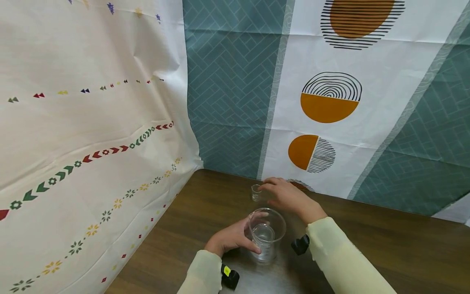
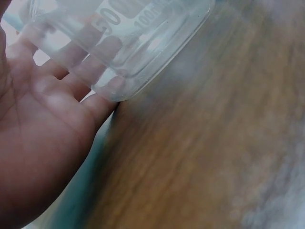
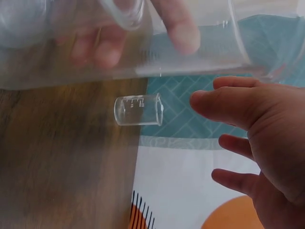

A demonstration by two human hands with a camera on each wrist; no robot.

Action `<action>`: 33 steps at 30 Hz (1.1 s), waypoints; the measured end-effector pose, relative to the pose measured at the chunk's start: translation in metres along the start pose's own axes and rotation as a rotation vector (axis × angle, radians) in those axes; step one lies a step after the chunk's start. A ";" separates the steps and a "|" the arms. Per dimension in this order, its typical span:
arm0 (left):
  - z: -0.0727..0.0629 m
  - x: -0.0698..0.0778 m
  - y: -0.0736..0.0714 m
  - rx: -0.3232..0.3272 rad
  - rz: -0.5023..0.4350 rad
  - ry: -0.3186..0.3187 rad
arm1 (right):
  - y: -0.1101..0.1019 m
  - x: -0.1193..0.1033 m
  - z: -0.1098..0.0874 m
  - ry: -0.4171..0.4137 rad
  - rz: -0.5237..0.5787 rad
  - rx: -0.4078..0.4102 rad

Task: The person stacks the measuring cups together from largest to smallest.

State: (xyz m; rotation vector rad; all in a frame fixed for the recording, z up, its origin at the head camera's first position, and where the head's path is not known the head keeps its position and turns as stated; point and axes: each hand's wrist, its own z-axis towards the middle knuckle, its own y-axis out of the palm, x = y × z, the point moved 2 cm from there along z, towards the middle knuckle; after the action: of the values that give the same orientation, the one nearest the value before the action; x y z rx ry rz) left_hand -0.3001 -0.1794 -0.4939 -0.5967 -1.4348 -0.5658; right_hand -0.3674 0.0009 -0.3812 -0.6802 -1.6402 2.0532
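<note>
A large clear beaker stands on the table, with a smaller clear vessel, seemingly another beaker, nested inside it. My left hand holds the large beaker from the left, thumb on the near side and fingers round the far side. Printed volume marks show on its wall in the left wrist view. Farther back, a tiny clear beaker with white graduations stands upright. Just right of this tiny beaker, my right hand hovers with fingers spread and holds nothing; a gap shows between them.
The brown wooden table runs to a teal and white patterned cloth at the back. A cream embroidered cloth hangs along the left side. A small black device is on each wrist.
</note>
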 end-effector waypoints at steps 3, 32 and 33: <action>0.000 0.000 0.000 -0.004 -0.012 0.004 | 0.002 0.003 0.002 -0.001 -0.004 -0.004; 0.001 -0.002 0.000 -0.034 -0.061 0.028 | 0.023 0.021 0.025 0.063 0.060 -0.058; 0.002 -0.002 0.000 -0.034 -0.062 0.029 | 0.024 0.022 0.026 0.065 0.065 -0.058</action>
State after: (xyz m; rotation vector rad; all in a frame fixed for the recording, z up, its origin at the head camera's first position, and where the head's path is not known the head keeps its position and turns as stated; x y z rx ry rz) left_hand -0.3013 -0.1783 -0.4960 -0.5705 -1.4225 -0.6463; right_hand -0.4007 -0.0108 -0.4023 -0.8219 -1.6673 2.0128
